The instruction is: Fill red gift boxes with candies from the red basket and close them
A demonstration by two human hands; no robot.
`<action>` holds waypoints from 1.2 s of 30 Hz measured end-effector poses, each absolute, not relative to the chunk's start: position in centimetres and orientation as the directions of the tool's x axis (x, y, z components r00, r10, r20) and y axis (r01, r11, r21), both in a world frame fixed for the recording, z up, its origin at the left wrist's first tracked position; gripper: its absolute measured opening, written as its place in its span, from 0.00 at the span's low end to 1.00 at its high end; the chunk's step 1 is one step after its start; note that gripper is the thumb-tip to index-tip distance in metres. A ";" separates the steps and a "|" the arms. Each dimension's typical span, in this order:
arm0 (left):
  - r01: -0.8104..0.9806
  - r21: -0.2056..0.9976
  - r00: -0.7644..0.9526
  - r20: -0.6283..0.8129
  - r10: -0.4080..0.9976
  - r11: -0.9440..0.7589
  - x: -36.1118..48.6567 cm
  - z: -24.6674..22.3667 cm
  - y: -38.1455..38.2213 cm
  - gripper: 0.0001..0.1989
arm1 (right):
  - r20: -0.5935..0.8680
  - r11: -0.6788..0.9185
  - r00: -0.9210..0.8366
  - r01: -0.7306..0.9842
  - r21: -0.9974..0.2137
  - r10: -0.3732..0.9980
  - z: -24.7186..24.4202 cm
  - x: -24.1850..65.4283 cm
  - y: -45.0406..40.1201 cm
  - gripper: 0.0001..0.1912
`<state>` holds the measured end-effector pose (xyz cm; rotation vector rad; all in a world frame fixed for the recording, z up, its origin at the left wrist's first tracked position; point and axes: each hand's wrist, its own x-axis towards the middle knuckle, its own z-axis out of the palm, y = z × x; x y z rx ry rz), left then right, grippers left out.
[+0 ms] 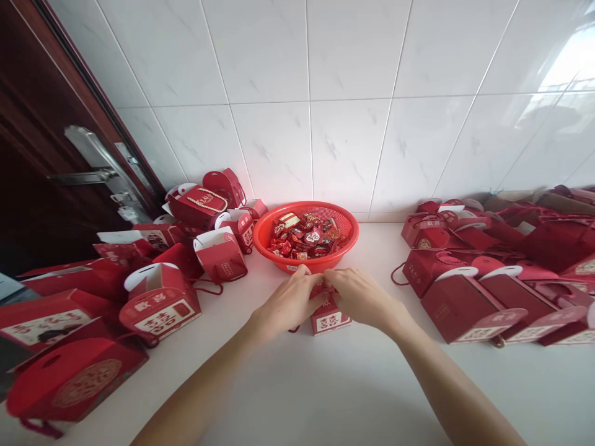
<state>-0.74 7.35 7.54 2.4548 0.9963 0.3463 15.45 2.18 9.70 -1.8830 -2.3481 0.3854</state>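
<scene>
A small red candy box [329, 321] with a pale double-happiness panel stands on the white table in front of me. My left hand [290, 299] grips its upper left side, thumb and fingers closed at the top. From the right, my right hand [357, 294] pinches the top of the same box. My fingers hide most of the lid, so how far it is folded cannot be told. A bit of dark red cord shows at the box's lower left. Just behind my hands sits a red plastic basket [307, 264] holding wrapped candies [312, 237].
Red gift boxes [162, 303] crowd the left side, several with flaps raised. More boxes [469, 306] stand in rows on the right. A white tiled wall [269, 142] rises behind, and a dark door with a metal handle [88, 176] is at left.
</scene>
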 end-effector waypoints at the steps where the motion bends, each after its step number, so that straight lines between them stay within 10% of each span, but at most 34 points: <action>1: 0.590 0.509 0.703 0.058 0.709 -0.627 -0.7 7.6 7.3 0.12 | -0.106 0.203 -0.231 0.954 -0.221 0.967 9.9 14.9 1.9 0.14; 22: 0.180 0.791 0.533 0.422 0.733 -0.585 -1.6 10.1 7.6 0.10 | -0.086 0.112 -0.111 0.994 0.004 0.990 10.8 12.4 0.5 0.24; 36: 0.095 0.485 0.528 0.716 0.457 -0.869 -0.5 9.5 6.5 0.10 | 0.273 0.022 0.026 0.985 -0.172 0.962 10.8 13.5 -0.7 0.20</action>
